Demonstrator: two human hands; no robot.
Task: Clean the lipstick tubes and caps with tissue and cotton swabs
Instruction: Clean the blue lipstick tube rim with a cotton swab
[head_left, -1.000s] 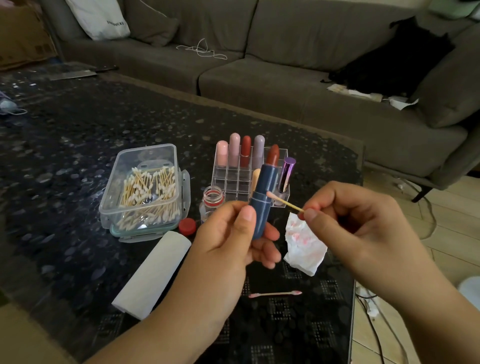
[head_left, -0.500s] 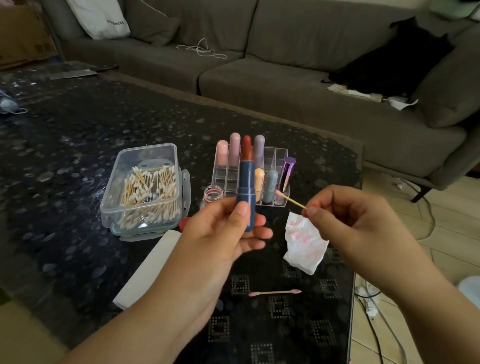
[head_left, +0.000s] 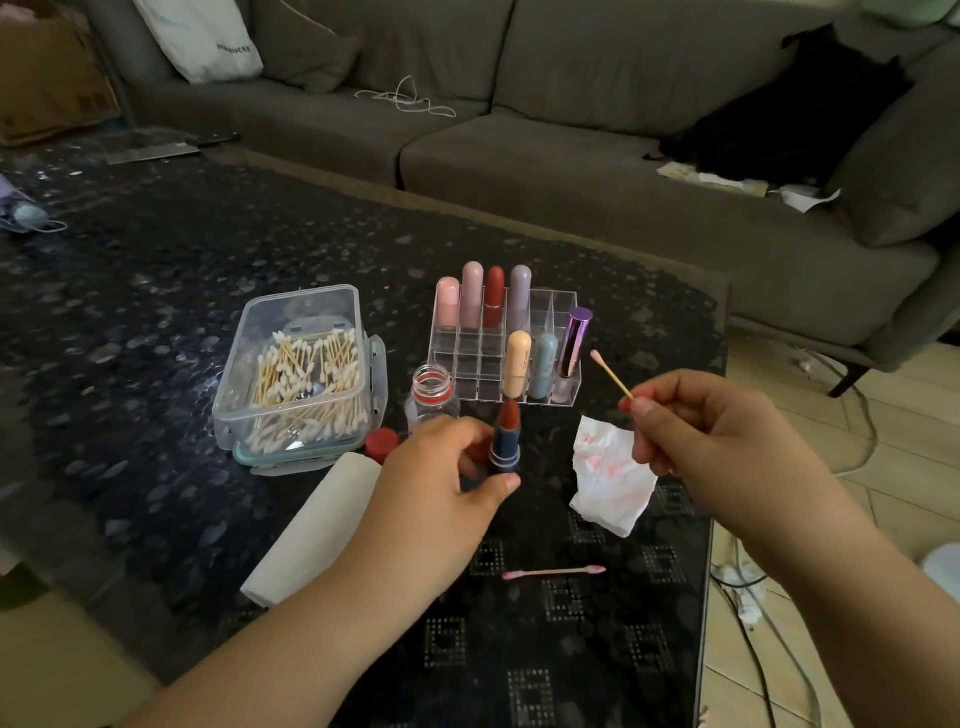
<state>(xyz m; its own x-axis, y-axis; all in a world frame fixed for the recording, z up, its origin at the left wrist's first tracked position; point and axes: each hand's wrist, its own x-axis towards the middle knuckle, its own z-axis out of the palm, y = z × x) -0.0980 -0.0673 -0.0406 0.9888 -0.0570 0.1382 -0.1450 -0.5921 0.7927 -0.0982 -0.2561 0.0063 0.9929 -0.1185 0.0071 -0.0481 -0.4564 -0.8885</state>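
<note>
Navy plastic, smooth and light, the lipstick tube (head_left: 505, 447) stands upright between my left hand (head_left: 436, 483) thumb and curled fingers, which pinch it low on the barrel; I judge it slippery, so the grip belongs there and away from the soft red bullet just above my fingertips. Right hand (head_left: 711, 447) pinches the thin, bendy cotton swab (head_left: 612, 375) by its lower end, with the stained tissue (head_left: 613, 478) tucked under my fingers.

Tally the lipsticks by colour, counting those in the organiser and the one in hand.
Pink capped tubes: 2
Red capped tube: 1
Lilac capped tube: 1
Peach capped tube: 1
Grey-blue capped tube: 1
Metallic purple tube: 1
Uncapped navy tube with red bullet, held in left hand: 1
Total: 8
</note>
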